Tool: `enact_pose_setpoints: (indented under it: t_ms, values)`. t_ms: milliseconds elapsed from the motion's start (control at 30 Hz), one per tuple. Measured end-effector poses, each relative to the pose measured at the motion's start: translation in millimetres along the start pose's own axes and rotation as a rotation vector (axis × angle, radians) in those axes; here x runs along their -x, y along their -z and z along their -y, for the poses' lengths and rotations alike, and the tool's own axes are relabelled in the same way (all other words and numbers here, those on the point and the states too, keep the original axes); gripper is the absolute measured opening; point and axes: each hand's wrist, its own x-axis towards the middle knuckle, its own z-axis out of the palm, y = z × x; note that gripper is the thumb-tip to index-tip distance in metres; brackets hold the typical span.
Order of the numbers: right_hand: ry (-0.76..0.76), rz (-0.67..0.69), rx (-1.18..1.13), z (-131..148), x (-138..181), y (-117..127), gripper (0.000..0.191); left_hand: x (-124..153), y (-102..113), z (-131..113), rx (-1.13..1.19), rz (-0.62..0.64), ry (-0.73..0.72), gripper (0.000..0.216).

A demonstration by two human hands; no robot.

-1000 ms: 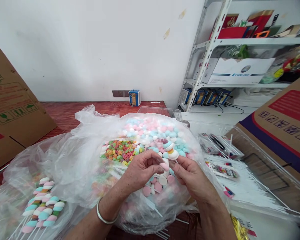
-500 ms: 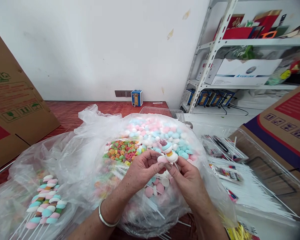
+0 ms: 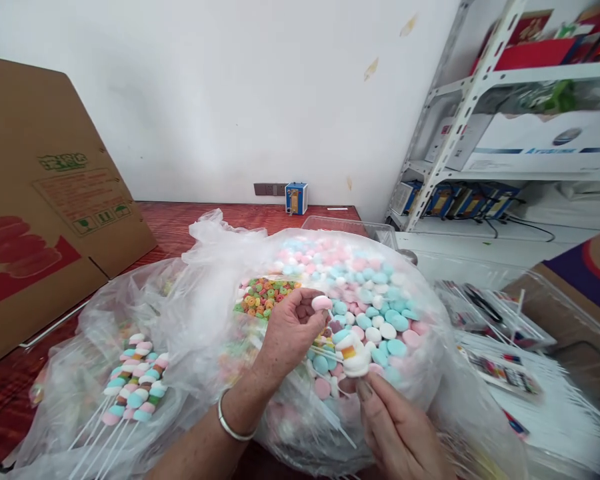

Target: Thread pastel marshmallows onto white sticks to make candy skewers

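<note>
My left hand (image 3: 287, 337), with a silver bangle at the wrist, pinches a pink-and-white marshmallow (image 3: 322, 303) between thumb and fingers. Lower and to the right, my right hand (image 3: 400, 423) grips a marshmallow skewer (image 3: 356, 357) from below; its stick is mostly hidden by the fingers. White, blue and yellow-orange pieces show on that skewer, with a purplish piece at its tip. Beneath both hands lie loose pink, white and blue marshmallows (image 3: 395, 321) in a big clear plastic bag (image 3: 215, 257). Colourful ring candies (image 3: 260, 299) sit just left of them.
Several filled marshmallow skewers (image 3: 136, 383) lie on plastic at the left. A cardboard box (image 3: 55, 120) stands behind them. On the right are a clear bin (image 3: 485, 267) with pens and white sticks, and a metal shelf (image 3: 460, 120). A small blue device (image 3: 296, 199) stands by the wall.
My hands have parted: the right has drawn the skewer down towards me, while the left holds the pink-and-white marshmallow apart from it. The camera view has turned left.
</note>
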Motion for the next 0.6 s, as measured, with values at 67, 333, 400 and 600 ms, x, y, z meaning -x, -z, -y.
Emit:
enact_pose_setpoints:
  t_ms: [67, 333, 400, 600]
  values:
    - [-0.048, 0.023, -0.059, -0.4, 3.0, -2.1, 0.044, 1.0, 0.2, -1.3, -0.004, -0.006, -0.009, 0.027]
    - [-0.33, 0.104, -0.348, 4.4, 5.7, -8.2, 0.056, 6.4, -0.3, -0.2, -0.068, 0.023, -0.074, 0.025]
    - [-0.396, 0.092, -0.423, 5.4, 7.9, -11.0, 0.057, 6.5, 0.3, 1.0, -0.09, 0.036, -0.097, 0.025]
    - [-0.402, 0.066, -0.521, 5.6, 8.6, -16.9, 0.051, 6.5, 0.2, 2.6, -0.102, 0.1, -0.137, 0.023]
